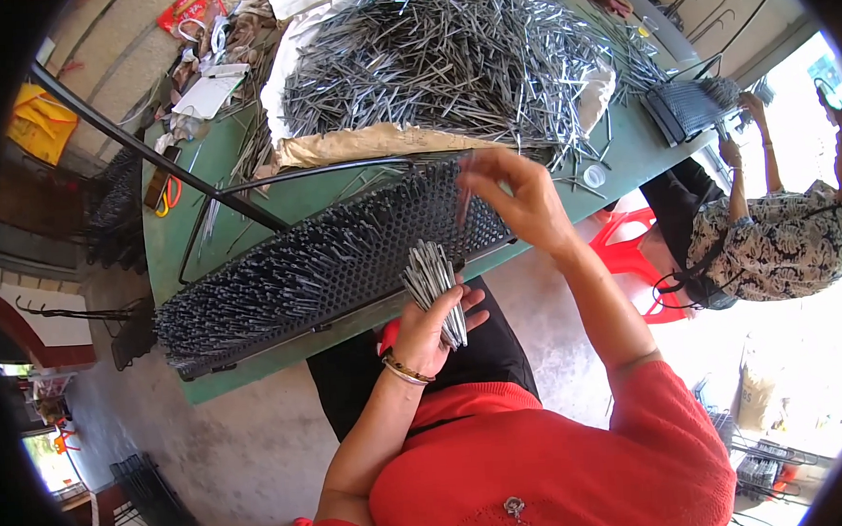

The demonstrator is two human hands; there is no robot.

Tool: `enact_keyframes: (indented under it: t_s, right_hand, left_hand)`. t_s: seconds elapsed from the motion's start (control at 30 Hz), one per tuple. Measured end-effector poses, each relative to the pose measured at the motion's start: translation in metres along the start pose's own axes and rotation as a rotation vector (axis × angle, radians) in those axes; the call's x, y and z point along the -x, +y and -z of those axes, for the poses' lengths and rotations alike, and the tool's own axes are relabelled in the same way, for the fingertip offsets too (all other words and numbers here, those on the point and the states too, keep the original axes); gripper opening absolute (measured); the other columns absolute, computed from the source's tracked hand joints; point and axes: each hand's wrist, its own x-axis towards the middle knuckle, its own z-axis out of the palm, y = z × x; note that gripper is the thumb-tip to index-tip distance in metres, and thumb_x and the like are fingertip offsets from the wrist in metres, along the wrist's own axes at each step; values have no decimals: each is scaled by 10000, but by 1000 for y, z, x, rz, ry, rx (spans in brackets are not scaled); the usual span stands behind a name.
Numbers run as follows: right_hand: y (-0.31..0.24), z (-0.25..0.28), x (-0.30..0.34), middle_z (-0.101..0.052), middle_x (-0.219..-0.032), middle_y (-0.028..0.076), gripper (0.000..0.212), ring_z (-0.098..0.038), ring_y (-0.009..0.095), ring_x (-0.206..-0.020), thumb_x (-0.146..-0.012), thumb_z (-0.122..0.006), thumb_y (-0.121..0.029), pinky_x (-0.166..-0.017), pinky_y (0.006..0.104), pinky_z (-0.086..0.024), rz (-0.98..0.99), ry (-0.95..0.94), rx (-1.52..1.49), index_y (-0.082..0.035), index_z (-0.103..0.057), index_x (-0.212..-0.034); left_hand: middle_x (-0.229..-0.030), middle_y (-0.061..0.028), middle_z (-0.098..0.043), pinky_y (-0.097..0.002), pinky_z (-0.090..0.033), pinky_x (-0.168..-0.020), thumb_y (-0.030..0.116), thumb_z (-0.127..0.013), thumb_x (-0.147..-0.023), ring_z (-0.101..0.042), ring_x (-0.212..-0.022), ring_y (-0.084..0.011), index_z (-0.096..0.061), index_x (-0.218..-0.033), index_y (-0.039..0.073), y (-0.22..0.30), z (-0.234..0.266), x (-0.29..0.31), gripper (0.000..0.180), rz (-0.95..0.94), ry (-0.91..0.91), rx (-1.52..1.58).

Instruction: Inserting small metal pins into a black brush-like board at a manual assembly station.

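Metal pins sit bundled in the clenched left hand as ready stock, while right fingers pinch one at the perforated board's two o'clock end (green surface beneath).

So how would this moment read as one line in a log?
left hand: holds bundle of metal pins | right hand: fingers pinch one pin over perforated black panel | green table: pin heap
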Motion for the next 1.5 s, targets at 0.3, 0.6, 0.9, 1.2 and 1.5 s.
enact_keyframes:
  t_s: [0.3, 0.6, 0.9, 1.2, 1.5]
  right_hand:
    - [25, -4, -44, -673, -944, 85, 189, -636, 159, -887, -874, -632, -73, -808, 296, -497, 305, 6, 348, 5, -613, -1045]
    - [46, -9, -39, -675, -920, 86, 235, -621, 200, -894, -841, -663, -84, -812, 326, -482, 334, 70, 434, -28, -629, -1068]
    - [40, -15, -38, -659, -908, 43, 266, -583, 221, -890, -814, -670, -105, -834, 350, -411, 608, 84, 720, -101, -658, -1080]
    - [29, -13, -18, -669, -898, 87, 211, -605, 238, -836, -811, -690, -130, -744, 335, -460, 550, 146, 636, -56, -683, -1008]
    - [2, -22, 29, -643, -641, 60, 209, -563, 65, -581, -838, -703, -205, -525, 241, -446, -266, -374, 178, 2, -703, -868]
  left_hand:
    - [-979, -94, -610, -428, -564, -804, 83, -585, -889, -619, -987, -246, -534, -1171, 34, 2, -2, 3, 291, 10, 3, -58]
    - [-1056, -125, -622, -430, -567, -800, 64, -557, -903, -616, -1011, -244, -513, -1190, 46, 6, -2, 3, 291, 34, 24, -78]
    - [-1079, -113, -618, -405, -579, -751, 91, -580, -904, -627, -985, -224, -503, -1203, 68, 9, -2, 4, 310, 66, 15, -72]
    - [-1084, -89, -633, -359, -570, -744, 102, -583, -908, -628, -960, -190, -525, -1171, 80, 11, -1, 5, 270, 56, 30, -117]
    - [-1115, -81, -614, -389, -561, -791, 93, -565, -918, -614, -988, -187, -513, -1207, 82, 7, -9, 4, 293, -49, 3, -45]
